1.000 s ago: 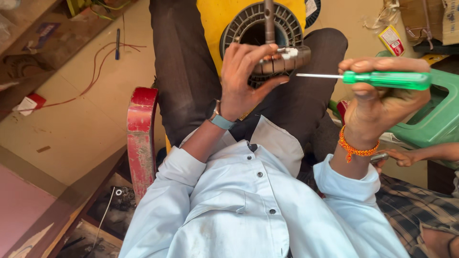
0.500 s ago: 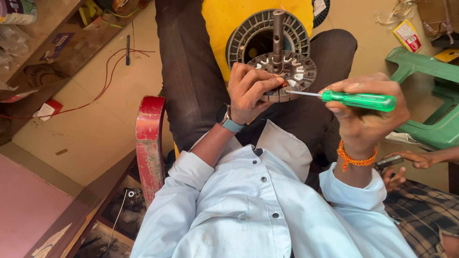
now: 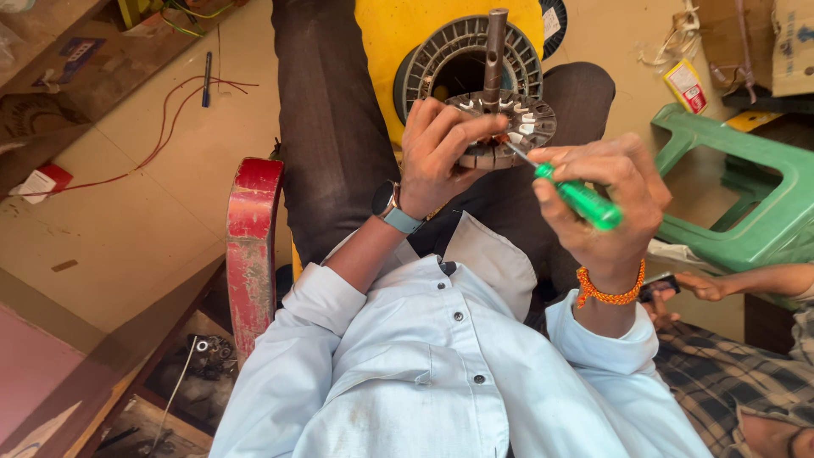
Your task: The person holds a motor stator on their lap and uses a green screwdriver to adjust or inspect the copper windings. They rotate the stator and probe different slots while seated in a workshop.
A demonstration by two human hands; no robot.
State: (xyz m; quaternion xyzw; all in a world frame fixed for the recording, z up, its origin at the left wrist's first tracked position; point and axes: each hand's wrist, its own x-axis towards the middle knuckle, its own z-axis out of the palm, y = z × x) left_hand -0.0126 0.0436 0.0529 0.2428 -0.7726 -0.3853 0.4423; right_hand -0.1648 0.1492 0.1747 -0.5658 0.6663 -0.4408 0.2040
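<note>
From my remote seat, the largest thing in play was the round stator core [image 3: 500, 127], a slotted metal disc with a shaft standing straight up from its middle and white slot liners around its top, resting on my lap in front of a grey ribbed motor housing [image 3: 462, 59] and a yellow panel [image 3: 398, 42]. I judged the core heavy, stiff and unlikely to slip, though the liners and any fine winding in the slots looked fragile, so the outer rim seemed the safest place to take hold. My left hand [image 3: 441, 157] did just that, its fingers curled over the near-left rim and clamping it from above. My right hand [image 3: 606, 208] sat just to the right and nearer me, wrapped closed around the green handle of a screwdriver [image 3: 572, 193]; I took that to be light, rigid and a little slick. Its thin blade angled up-left, with the tip touching the core's near-right edge.
</note>
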